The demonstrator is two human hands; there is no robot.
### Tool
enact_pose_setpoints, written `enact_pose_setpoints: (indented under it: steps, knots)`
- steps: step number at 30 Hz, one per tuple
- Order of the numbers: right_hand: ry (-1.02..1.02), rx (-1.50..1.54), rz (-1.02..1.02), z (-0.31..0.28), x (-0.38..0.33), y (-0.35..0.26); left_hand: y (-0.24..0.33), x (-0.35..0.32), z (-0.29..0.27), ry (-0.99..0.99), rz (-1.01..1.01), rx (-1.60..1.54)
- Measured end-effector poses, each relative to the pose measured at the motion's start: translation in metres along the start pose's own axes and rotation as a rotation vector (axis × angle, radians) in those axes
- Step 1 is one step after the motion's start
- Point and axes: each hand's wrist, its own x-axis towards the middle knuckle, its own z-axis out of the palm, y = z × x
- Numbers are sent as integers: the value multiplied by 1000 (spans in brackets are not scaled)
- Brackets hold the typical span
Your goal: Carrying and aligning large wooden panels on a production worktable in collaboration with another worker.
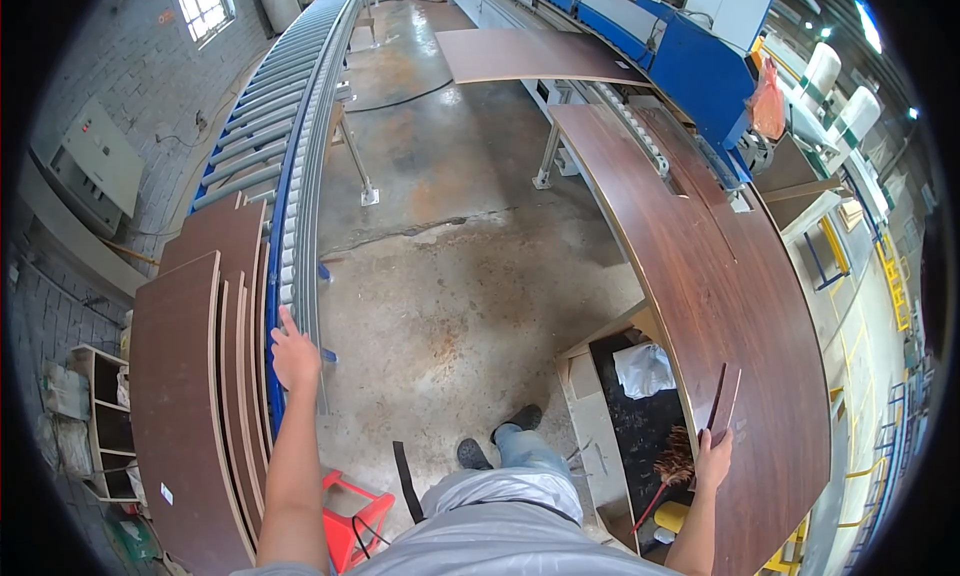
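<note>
My right hand (712,462) is closed round the lower end of a narrow dark brown board strip (730,398). A thin dark edge lies along the strip's left side; whether it is a second piece I cannot tell. The strip is over a wood-grain tabletop (735,306) on my right. My left hand (295,356) is at the blue-edged side of a roller conveyor (287,211), its index finger stretched out and nothing seen in it. Whether it touches the rail I cannot tell. Beside it, several brown panels (178,366) stand on edge against the conveyor.
A brown panel (540,54) lies across the blue and white machine (690,71) ahead. Under the tabletop, an open shelf (630,426) holds a white bag (645,370) and a feather duster (675,456). A red stool (350,516) stands by my left leg. Concrete floor (430,276) lies between.
</note>
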Motion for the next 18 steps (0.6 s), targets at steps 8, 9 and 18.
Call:
enact_pose_setpoints:
  steps: [8,9,18]
  knots:
    - [-2,-24,14,4,2,-1,0,0,-1,-20,-3,-26]
    - [-2,-35,23,5,3,0,0,1,-1,-28,-16,-22]
    - [-25,-87,161,-3,9,-42,114,22,14,-22,474,-829]
